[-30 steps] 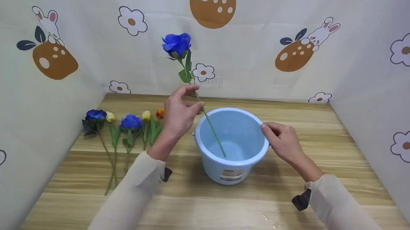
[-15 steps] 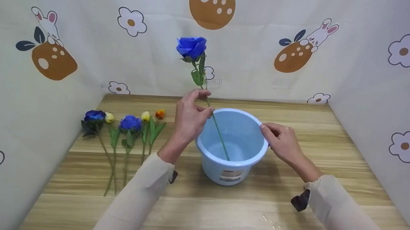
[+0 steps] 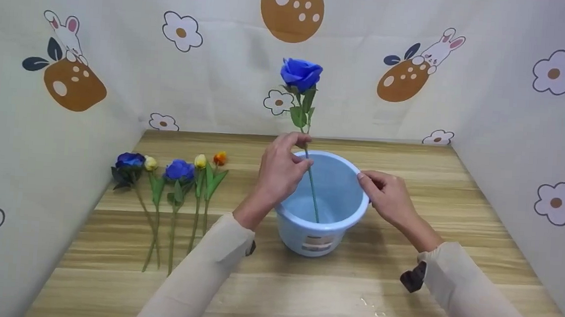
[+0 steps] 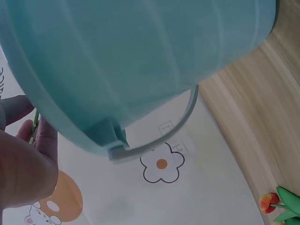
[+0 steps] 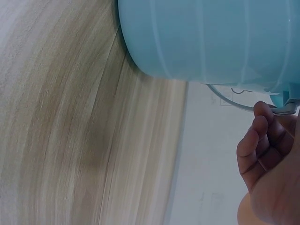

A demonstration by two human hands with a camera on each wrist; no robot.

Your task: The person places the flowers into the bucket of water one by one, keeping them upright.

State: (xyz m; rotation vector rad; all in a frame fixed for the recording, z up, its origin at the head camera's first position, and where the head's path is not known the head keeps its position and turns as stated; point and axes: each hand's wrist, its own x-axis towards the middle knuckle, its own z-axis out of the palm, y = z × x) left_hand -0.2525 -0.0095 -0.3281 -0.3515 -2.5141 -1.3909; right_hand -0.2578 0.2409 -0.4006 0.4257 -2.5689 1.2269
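Left hand [image 3: 281, 171] pinches blue rose [image 3: 301, 75] mid-stem, bloom up; stem end at bucket [image 3: 340, 190] mouth, depth unclear. Right hand [image 3: 390, 197] holds rim, likely steadying bucket on bench [image 3: 302, 299]. Five flowers [image 3: 179, 170] lie left, presumably for reach.

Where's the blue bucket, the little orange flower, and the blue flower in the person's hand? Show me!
Blue bucket [image 3: 338, 187]: head view, on its inside wall.
Orange flower [image 3: 220, 158]: head view, on its bloom.
Held blue flower [image 3: 301, 75]: head view, on its petals.

Blue bucket [image 3: 289, 233]: 1 label [image 3: 318, 243], illegible. Wall covering [image 4: 220, 187]: cut-off lettering [image 4: 1, 77] ending "ce"; faint boxed marks [image 4: 166, 127], illegible.
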